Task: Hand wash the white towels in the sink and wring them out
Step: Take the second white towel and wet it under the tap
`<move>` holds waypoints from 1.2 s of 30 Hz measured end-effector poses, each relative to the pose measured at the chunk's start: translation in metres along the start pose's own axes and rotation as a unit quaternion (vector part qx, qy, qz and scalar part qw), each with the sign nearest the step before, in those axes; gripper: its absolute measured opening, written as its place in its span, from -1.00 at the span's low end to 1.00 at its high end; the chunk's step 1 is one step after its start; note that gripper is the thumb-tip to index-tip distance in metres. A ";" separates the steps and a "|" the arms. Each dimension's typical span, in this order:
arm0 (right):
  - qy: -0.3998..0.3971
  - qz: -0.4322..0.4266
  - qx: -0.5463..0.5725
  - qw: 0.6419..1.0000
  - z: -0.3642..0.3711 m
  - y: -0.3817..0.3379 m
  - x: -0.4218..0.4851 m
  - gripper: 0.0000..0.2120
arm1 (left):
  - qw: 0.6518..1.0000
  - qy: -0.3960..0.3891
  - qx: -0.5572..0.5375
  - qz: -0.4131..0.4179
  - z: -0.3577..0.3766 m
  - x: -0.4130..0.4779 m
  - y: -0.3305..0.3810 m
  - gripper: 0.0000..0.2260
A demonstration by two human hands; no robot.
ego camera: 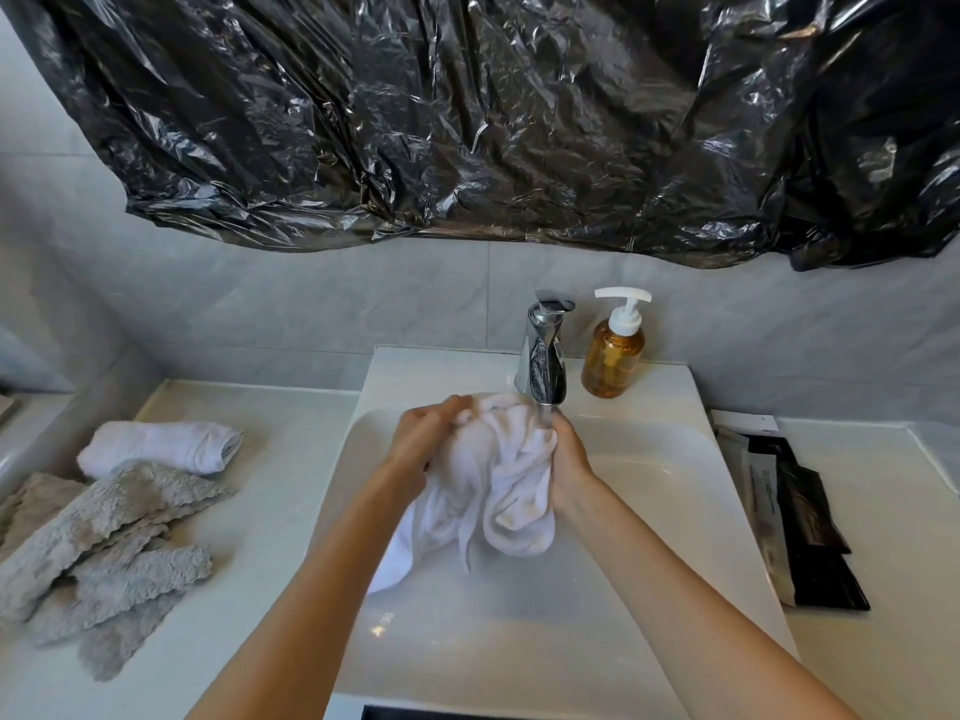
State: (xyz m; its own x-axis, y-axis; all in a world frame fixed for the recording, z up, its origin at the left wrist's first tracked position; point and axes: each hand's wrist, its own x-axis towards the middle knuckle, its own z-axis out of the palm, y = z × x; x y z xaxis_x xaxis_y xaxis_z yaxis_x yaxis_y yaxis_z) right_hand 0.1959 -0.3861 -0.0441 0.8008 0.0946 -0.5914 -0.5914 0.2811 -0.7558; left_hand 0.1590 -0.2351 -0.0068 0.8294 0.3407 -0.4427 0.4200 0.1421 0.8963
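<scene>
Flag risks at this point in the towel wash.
The white towel, gripped by the left hand and right hand, sits right under the faucet, so water may splash over the sink rim toward the dark packets. An elbow swing could knock the soap bottle.

Two bare forearms were in shot, no sleeves showing anywhere up to the frame's edge. Left hand carried no ring, no watch, no glove. Right hand the same: bare wrist, bare fingers. Nails were too small to make out.
</scene>
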 end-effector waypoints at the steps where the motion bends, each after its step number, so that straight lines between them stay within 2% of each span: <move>1: -0.003 0.002 0.014 1.000 -0.010 -0.001 -0.002 -0.70 | 0.999 -0.019 -0.022 -0.023 0.008 0.002 -0.003 -0.85; 6: 0.030 0.000 0.058 0.998 -0.060 -0.017 -0.007 -0.72 | 0.966 -0.181 -0.165 -0.083 0.053 0.008 -0.024 -0.90; 9: 0.074 -0.022 0.036 0.996 -0.078 -0.018 0.004 -0.58 | 0.956 -0.192 -0.192 -0.111 0.067 0.011 -0.039 -0.77; 12: 0.113 -0.005 -0.012 0.993 -0.091 -0.016 0.007 -0.71 | 0.980 -0.124 -0.124 -0.092 0.060 0.016 -0.058 -0.77; 14: 0.139 0.011 -0.074 0.987 -0.091 -0.017 0.004 -0.74 | 0.992 -0.111 0.017 -0.048 0.051 0.016 -0.074 -0.64; 15: 0.153 0.004 -0.148 0.977 -0.091 -0.015 0.004 -0.72 | 0.986 -0.128 0.102 -0.030 0.049 0.013 -0.082 -0.52; 16: 0.171 -0.014 -0.253 0.952 -0.093 -0.012 0.006 -0.69 | 0.967 -0.159 0.198 -0.017 0.049 0.012 -0.091 -0.38; 17: 0.179 -0.039 -0.380 0.907 -0.093 -0.011 0.005 -0.66 | 0.931 -0.192 0.311 0.002 0.051 0.010 -0.099 -0.25; 19: 0.174 -0.088 -0.572 0.797 -0.097 -0.007 0.004 -0.59 | 0.832 -0.200 0.512 0.069 0.056 0.009 -0.115 -0.08; 20: 0.182 -0.124 -0.614 0.758 -0.099 -0.006 0.002 -0.50 | 0.798 -0.182 0.565 0.101 0.057 0.008 -0.123 -0.05; 21: 0.161 -0.177 -0.655 0.717 -0.100 -0.006 -0.002 -0.40 | 0.785 -0.159 0.587 0.122 0.059 0.009 -0.128 -0.07; 23: 0.034 -0.294 -0.717 0.631 -0.102 -0.005 -0.003 -0.37 | 0.796 -0.140 0.571 0.141 0.058 0.015 -0.135 -0.23; 24: -0.026 -0.312 -0.721 0.618 -0.102 -0.003 -0.003 -0.38 | 0.811 -0.144 0.549 0.143 0.056 0.017 -0.134 -0.36; 26: -0.091 -0.273 -0.712 0.641 -0.102 0.002 -0.002 -0.32 | 0.832 -0.147 0.509 0.163 0.053 0.019 -0.127 -0.66; 27: -0.096 -0.255 -0.723 0.635 -0.102 0.005 0.000 -0.28 | 0.836 -0.143 0.497 0.182 0.051 0.018 -0.120 -0.82; 28: -0.092 -0.247 -0.753 0.603 -0.100 0.007 0.001 -0.27 | 0.839 -0.136 0.485 0.206 0.050 0.016 -0.112 -0.90; 30: -0.075 -0.249 -0.804 0.535 -0.095 0.007 0.005 -0.31 | 0.857 -0.137 0.442 0.227 0.050 0.008 -0.096 -0.83; 32: -0.067 -0.257 -0.820 0.507 -0.090 0.001 0.009 -0.35 | 0.905 -0.164 0.341 0.195 0.047 0.002 -0.081 -0.90; 33: -0.070 -0.271 -0.807 0.519 -0.089 -0.002 0.011 -0.39 | 0.927 -0.183 0.280 0.169 0.044 0.002 -0.075 -0.91; 34: -0.079 -0.288 -0.779 0.551 -0.087 -0.005 0.011 -0.46 | 0.946 -0.192 0.221 0.142 0.041 0.000 -0.068 -0.91; 35: -0.085 -0.295 -0.729 0.611 -0.085 -0.007 0.009 -0.57 | 0.963 -0.184 0.160 0.115 0.038 -0.001 -0.061 -0.88; 36: -0.077 -0.286 -0.663 0.688 -0.083 -0.009 0.004 -0.71 | 0.978 -0.160 0.102 0.085 0.036 -0.002 -0.055 -0.81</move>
State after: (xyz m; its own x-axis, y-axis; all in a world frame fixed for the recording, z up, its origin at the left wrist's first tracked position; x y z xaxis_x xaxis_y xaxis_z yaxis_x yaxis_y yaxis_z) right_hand 0.1962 -0.4673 -0.0631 0.8788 0.4588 -0.1312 0.3393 -0.7940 -0.5044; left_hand 0.1476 -0.2769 -0.0558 0.9528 0.0295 -0.3021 0.3035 -0.0911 0.9485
